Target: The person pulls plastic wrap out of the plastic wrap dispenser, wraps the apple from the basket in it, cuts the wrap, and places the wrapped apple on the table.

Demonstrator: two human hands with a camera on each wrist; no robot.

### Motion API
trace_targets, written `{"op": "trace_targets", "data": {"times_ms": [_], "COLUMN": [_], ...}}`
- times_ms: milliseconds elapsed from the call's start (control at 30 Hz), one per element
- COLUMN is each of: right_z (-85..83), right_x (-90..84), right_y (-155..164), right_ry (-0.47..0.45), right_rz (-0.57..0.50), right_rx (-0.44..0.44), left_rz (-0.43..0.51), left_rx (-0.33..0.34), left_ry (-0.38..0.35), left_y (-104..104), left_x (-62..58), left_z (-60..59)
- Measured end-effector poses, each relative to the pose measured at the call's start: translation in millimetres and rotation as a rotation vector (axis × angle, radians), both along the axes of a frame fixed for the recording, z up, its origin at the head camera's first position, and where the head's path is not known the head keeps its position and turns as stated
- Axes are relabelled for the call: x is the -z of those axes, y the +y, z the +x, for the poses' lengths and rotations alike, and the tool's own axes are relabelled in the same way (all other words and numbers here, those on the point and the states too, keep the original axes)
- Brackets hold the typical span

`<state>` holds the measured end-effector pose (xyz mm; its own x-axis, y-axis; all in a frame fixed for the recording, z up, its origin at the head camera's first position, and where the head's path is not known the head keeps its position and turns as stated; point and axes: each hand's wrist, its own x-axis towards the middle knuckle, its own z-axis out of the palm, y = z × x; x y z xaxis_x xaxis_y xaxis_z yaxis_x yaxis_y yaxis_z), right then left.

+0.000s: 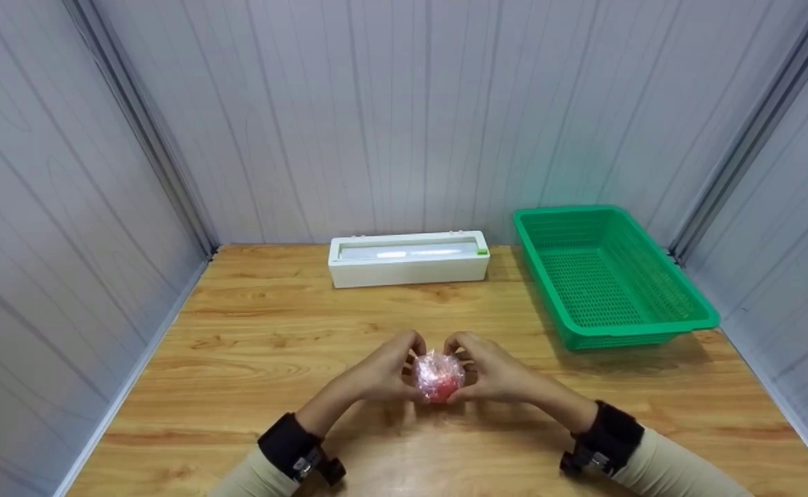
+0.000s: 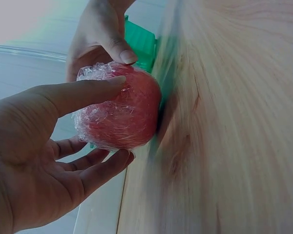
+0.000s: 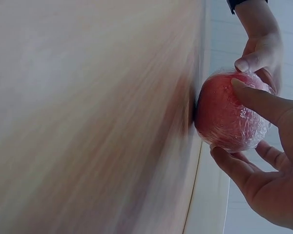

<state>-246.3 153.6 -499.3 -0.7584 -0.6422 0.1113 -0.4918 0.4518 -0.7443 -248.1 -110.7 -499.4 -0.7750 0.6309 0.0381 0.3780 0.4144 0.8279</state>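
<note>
A red apple wrapped in clear cling film (image 1: 437, 378) rests on the wooden table (image 1: 238, 345) near its front middle. My left hand (image 1: 385, 369) holds it from the left and my right hand (image 1: 490, 371) from the right, fingertips on its top. In the left wrist view the wrapped apple (image 2: 119, 112) touches the table, with my left hand (image 2: 49, 146) cupping it between thumb and fingers and my right hand (image 2: 100, 39) gripping its far side. The right wrist view shows the apple (image 3: 229, 114) between my right hand (image 3: 268, 165) and my left hand (image 3: 259, 48).
A white cling film dispenser box (image 1: 409, 258) lies at the back of the table against the wall. A green plastic basket (image 1: 608, 276) with nothing in it stands at the back right. Grey panelled walls close in the table on three sides.
</note>
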Motion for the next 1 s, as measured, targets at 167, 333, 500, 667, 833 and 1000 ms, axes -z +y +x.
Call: {"op": "trace_targets", "data": {"times_ms": [167,333,500,667,833,1000], "right_z": [0.7,1.1,2.0,1.1,2.5,5.3], "right_x": [-0.1,-0.2,2.3,1.1,-3.4,-5.3], "right_y": [1,3,4,4,6,8], "right_ry": [-0.002,-0.020,-0.048,-0.066,-0.062,-0.074], "right_rz": [-0.008,-0.026,-0.042,-0.053,-0.025,-0.027], "right_rx": [-0.012,-0.015,-0.020,-0.032,-0.025,-0.043], "left_rz": [-0.019,-0.061,-0.092,-0.111,-0.120,-0.126], "left_rx": [0.013,0.043,0.040,0.050,0.098,0.135], "left_ry": [-0.004,0.018,0.017,0.024,0.037,0.018], "left_y": [1,0,-1,-3,-8,-10], "left_x": [0.8,0.3,0.9,-2.5,-7.8,-11.3], "left_z": [-0.7,-0.8,0.0,0.0,-0.2,-0.6]}}
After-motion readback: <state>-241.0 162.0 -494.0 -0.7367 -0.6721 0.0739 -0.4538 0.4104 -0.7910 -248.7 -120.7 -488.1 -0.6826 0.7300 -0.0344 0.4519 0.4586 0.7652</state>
